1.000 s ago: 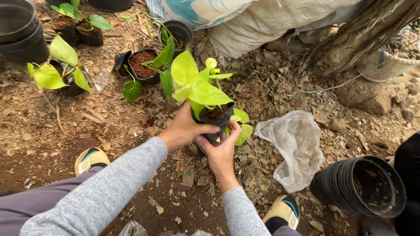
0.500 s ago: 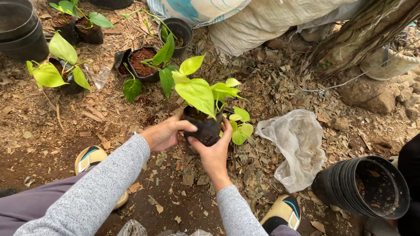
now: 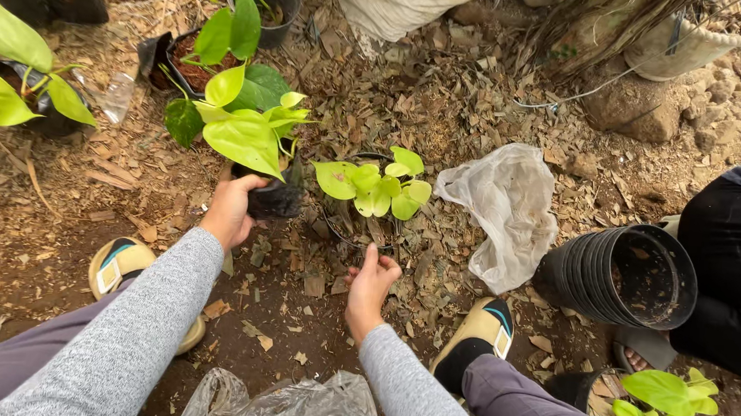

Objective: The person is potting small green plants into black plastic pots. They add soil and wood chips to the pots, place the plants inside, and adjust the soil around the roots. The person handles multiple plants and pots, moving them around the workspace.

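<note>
The left hand (image 3: 233, 210) is grasping a black soft plastic grow bag (image 3: 274, 199) holding a lime-green broad-leaved plant (image 3: 245, 131), fingers clenched around the bag's left side. The bag is sitting on the leaf-littered soil at 10 o'clock from the right hand (image 3: 371, 284). The right hand's fingers are released, tips touching the near rim of a round black plastic pot (image 3: 360, 231) containing small lime-green leaves (image 3: 376, 187). A crumpled white plastic bag (image 3: 502, 210) is lying at 3 o'clock from that pot.

A crumpled translucent white plastic bag (image 3: 499, 210) lies on the dry leaf litter — just beside it, a tilted stack of black plastic nursery pots (image 3: 620, 274).
</note>
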{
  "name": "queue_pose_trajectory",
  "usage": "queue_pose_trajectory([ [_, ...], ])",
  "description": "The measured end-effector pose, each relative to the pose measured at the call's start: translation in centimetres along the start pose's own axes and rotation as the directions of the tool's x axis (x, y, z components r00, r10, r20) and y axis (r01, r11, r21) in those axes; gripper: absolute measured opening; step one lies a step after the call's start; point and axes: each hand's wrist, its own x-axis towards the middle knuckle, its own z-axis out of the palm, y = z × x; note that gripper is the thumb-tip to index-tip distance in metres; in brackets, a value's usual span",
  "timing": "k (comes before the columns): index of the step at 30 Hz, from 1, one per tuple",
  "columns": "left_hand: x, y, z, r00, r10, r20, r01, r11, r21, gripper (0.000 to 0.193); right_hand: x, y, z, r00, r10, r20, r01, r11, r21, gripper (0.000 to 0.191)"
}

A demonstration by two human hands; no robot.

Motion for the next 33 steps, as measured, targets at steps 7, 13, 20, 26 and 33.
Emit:
queue_pose_trajectory([
  [7, 1.4, -2.7, -1.0, 0.920, 0.170, -0.354, -0.071, 0.959, 0.275, 0.077, 4.2, -2.2, -0.1, 0.997, 0.067, 0.044, -0.061, 0.992, -0.113, 0.071],
  [13, 3.8, -7.6, -1.0, 0.878, 0.408, -0.252, -0.236, 0.825, 0.513, 0.091, 7.3, -3.9, -2.5, 0.995, -0.002, 0.099, 0.008, 0.998, -0.058, 0.067],
  [20, 3.7, -9.8, -1.1, 0.908, 0.342, -0.243, -0.072, 0.697, 0.713, 0.090, 10.8, -6.5, -5.7, 0.960, -0.007, 0.280, 0.096, 0.947, -0.305, 0.065],
  [26, -0.3, -10.9, 1.3, 0.816, 0.029, -0.577, 0.277, 0.857, 0.435, 0.094, 10.3, -8.7, -5.1, 0.960, 0.141, 0.243, -0.023, 0.903, -0.429, 0.071],
  [33, -0.4, -13.8, 2.7, 0.954, 0.145, -0.264, 0.030, 0.826, 0.563, 0.041, 8.8, -10.7, -4.1, 0.974, 0.151, 0.170, -0.055, 0.882, -0.468, 0.069],
])
